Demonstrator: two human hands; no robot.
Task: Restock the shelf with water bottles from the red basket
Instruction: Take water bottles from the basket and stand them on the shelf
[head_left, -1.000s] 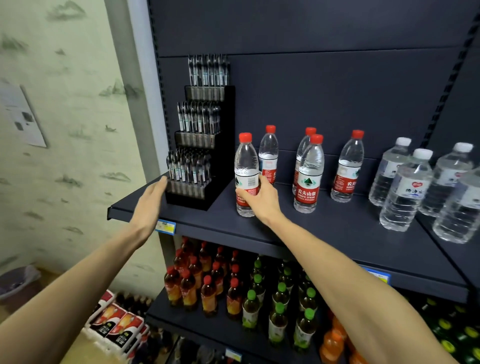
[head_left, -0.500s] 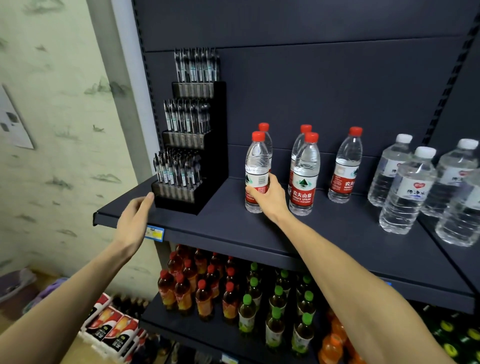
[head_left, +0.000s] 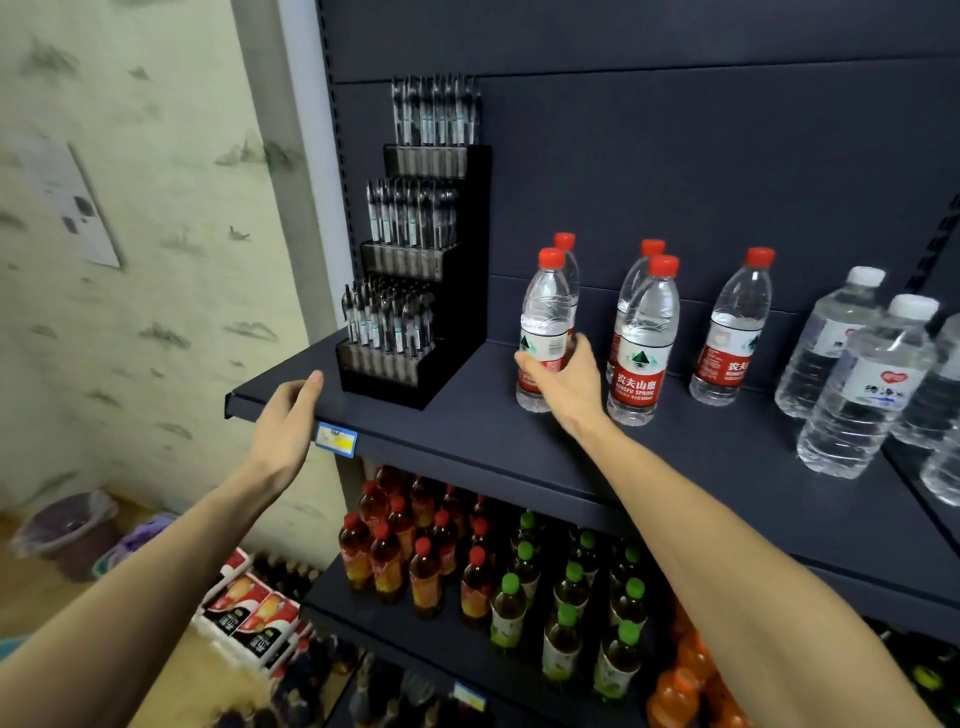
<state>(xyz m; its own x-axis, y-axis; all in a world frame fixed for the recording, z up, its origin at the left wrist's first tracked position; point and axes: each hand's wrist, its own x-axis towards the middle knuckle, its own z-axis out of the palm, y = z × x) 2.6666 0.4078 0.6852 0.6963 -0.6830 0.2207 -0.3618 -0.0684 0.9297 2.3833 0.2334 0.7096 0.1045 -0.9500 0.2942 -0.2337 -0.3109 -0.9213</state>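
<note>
My right hand (head_left: 563, 376) grips the lower part of a red-capped water bottle (head_left: 543, 317) that stands upright on the dark shelf (head_left: 483, 431), just in front of another red-capped bottle (head_left: 569, 260). To its right stand a pair of the same bottles (head_left: 644, 338) and a single one (head_left: 732, 327). My left hand (head_left: 283, 421) rests with straight fingers on the shelf's front left edge, holding nothing. The red basket is not in view.
A black tiered pen display (head_left: 415, 270) stands at the shelf's left end. White-capped water bottles (head_left: 862, 379) crowd the right. Tea and juice bottles (head_left: 467, 566) fill the shelf below. Drink cartons (head_left: 249, 608) and a bin (head_left: 67, 530) are on the floor at left.
My right hand slid the gripped bottle back and to the right, in line with the rear bottle. My left hand slipped a little back along the shelf edge.
</note>
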